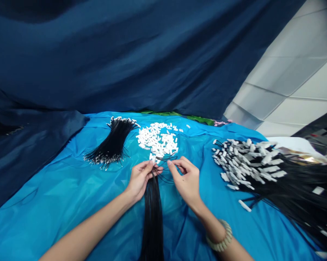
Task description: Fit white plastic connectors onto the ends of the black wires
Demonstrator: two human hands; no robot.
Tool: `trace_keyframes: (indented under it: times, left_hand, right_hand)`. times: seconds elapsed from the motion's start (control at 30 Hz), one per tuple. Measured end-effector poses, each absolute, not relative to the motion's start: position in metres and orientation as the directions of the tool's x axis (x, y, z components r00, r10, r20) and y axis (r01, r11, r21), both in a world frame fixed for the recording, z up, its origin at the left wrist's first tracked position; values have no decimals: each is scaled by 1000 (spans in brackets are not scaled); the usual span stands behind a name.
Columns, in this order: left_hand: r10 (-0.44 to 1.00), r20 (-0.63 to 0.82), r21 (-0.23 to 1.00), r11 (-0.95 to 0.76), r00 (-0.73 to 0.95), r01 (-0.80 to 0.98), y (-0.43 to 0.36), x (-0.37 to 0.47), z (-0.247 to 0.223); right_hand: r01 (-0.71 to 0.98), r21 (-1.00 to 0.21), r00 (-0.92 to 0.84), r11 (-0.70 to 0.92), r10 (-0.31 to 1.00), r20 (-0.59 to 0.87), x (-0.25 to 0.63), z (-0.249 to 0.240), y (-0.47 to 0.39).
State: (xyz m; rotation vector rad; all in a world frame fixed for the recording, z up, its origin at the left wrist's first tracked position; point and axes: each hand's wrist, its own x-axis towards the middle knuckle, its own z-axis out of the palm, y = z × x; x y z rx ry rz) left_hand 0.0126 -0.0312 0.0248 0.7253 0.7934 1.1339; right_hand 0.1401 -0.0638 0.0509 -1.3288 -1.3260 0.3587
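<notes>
My left hand (pixel 140 178) is closed on a white connector (pixel 152 158) at the top of a long bundle of black wires (pixel 153 217) that hangs toward me. To its right, my right hand (pixel 185 177) pinches the end of a thin black wire between thumb and forefinger. Several loose wires curve between the two hands. Just beyond my fingers lies a pile of small white connectors (pixel 158 139) on the blue cloth (pixel 111 203).
A shorter bundle of black wires (pixel 115 137) with white connectors lies at the back left. On the right rests a large heap of black wires (pixel 294 181) with white ends. Dark blue fabric (pixel 125 54) hangs behind.
</notes>
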Motion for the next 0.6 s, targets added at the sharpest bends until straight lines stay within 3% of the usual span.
trace_keyframes:
  times: [0.6]
  left_hand:
    - [976, -127, 874, 194, 176, -446, -33, 13, 25]
  right_hand:
    - [190, -967, 385, 169, 893, 231, 140, 46, -60]
